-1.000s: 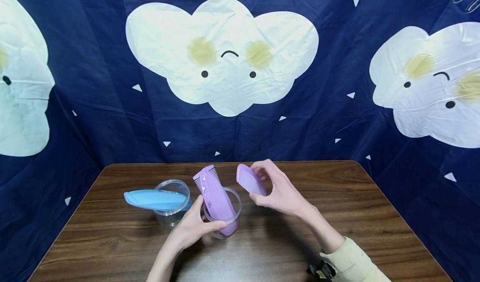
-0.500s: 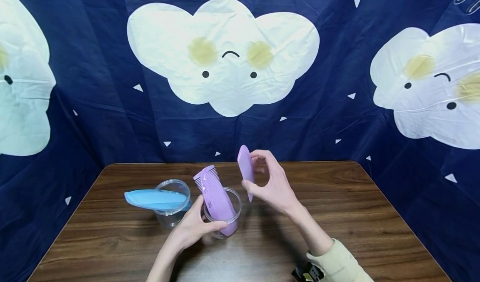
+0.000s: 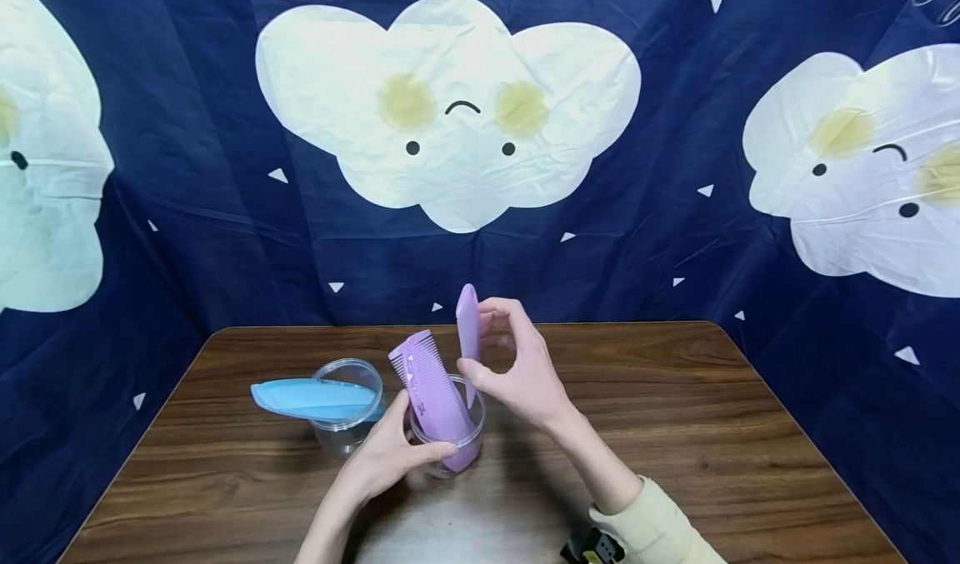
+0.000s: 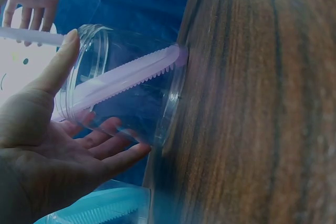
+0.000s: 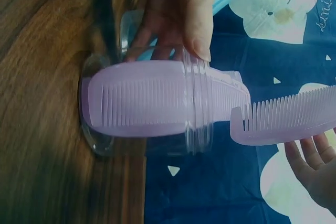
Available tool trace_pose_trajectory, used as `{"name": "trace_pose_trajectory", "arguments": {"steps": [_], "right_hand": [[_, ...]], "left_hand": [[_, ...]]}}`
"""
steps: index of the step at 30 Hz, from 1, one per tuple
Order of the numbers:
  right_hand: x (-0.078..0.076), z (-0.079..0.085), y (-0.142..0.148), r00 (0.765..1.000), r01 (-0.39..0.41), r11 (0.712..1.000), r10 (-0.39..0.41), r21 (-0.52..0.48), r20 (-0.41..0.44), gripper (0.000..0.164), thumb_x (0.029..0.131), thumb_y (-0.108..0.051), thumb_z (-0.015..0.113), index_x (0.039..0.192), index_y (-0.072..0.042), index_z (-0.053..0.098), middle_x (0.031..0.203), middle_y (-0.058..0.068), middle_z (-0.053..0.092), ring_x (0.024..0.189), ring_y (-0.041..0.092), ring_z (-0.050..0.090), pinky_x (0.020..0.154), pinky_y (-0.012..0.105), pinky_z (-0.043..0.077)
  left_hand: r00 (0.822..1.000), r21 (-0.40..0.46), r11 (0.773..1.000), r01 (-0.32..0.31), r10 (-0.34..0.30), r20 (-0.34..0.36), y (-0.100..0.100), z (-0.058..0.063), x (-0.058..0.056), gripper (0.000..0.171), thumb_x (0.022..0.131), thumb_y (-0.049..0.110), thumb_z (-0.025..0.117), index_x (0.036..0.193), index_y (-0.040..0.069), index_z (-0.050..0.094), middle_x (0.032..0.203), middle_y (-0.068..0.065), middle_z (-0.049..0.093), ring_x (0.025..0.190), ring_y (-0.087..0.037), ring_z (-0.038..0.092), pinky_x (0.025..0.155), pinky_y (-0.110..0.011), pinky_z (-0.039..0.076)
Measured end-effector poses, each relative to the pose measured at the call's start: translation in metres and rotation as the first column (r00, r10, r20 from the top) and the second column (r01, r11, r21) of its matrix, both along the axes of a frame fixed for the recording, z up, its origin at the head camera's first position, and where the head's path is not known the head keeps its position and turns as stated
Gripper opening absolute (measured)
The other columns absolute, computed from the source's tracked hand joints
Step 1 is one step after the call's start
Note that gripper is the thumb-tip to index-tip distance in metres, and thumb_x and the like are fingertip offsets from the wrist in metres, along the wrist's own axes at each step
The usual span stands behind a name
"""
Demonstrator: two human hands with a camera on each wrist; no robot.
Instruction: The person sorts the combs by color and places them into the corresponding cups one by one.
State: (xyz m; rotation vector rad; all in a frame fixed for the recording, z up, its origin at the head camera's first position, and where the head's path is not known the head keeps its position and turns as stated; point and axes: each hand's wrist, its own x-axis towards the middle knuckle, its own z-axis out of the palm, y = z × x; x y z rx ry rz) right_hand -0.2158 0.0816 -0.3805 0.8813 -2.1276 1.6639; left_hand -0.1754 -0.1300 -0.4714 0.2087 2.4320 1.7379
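A clear plastic jar (image 4: 139, 108) stands upright on the table, and my left hand (image 3: 382, 456) holds it round the side, thumb near the rim. Inside leans a flat purple comb (image 3: 435, 397), its toothed upper end sticking out toward the left. In my right hand (image 3: 525, 376), thumb and fingers pinch another purple comb (image 3: 468, 331), held nearly upright. Its lower tip overlaps the jar's mouth in the head view; the right wrist view shows that end (image 5: 239, 132) just outside the mouth, teeth facing the comb in the jar.
A second clear jar (image 3: 337, 443) stands just left of my left hand, with blue combs (image 3: 311, 399) leaning out over its left rim. Brown wood-grain table (image 3: 712, 464) lies underneath. Behind its far edge hangs a dark blue cloth (image 3: 465, 264) printed with clouds.
My right hand has brought its comb leftward to above the jar, turning it from tilted to nearly upright. The left hand, the jar and the blue combs have stayed in place.
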Motion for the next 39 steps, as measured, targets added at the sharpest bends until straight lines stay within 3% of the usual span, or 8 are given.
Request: {"name": "trace_pose_trajectory", "arguments": {"steps": [16,24,31,39], "right_hand": [[0.001,-0.012,-0.015,0.997,0.030,0.994,-0.037,0.103,0.067,0.054,0.083,-0.018,0.082,0.130,-0.017,0.056,0.109,0.006,0.065,0.101,0.018,0.065,0.089,0.039,0.060],[0.000,-0.019,-0.019,0.995,0.038,0.990,-0.050,0.135,0.088,0.054,0.082,-0.021,0.082,0.129,-0.018,0.056,0.108,0.006,0.064,0.098,0.018,0.065,0.089,0.046,0.059],[-0.003,-0.028,-0.020,0.994,0.075,0.980,-0.088,0.183,0.065,0.053,0.083,-0.023,0.082,0.128,-0.019,0.056,0.107,0.001,0.061,0.099,0.014,0.063,0.092,0.046,0.058],[-0.003,-0.036,-0.021,0.986,0.150,0.940,-0.166,0.308,0.025,0.054,0.083,-0.036,0.084,0.128,-0.024,0.056,0.105,-0.005,0.061,0.097,0.011,0.065,0.089,0.030,0.056]], "left_hand": [[1.000,-0.023,1.000,0.016,-0.016,-0.005,-0.001,0.001,-0.001,0.096,0.078,0.031,0.090,0.155,0.015,0.035,0.148,-0.010,0.056,0.132,-0.025,0.056,0.108,-0.042,0.045],[1.000,-0.017,1.000,0.024,-0.025,-0.013,-0.001,0.001,-0.001,0.096,0.078,0.030,0.090,0.155,0.015,0.034,0.148,-0.010,0.056,0.132,-0.025,0.057,0.107,-0.040,0.046],[0.999,-0.007,0.999,0.042,-0.043,-0.020,0.000,0.001,-0.003,0.098,0.079,0.030,0.089,0.157,0.016,0.032,0.149,-0.011,0.055,0.132,-0.026,0.057,0.107,-0.041,0.046],[1.000,-0.019,0.999,0.027,-0.027,-0.002,-0.002,0.001,0.000,0.099,0.079,0.032,0.089,0.158,0.017,0.030,0.151,-0.010,0.054,0.134,-0.026,0.056,0.108,-0.042,0.045]]}}
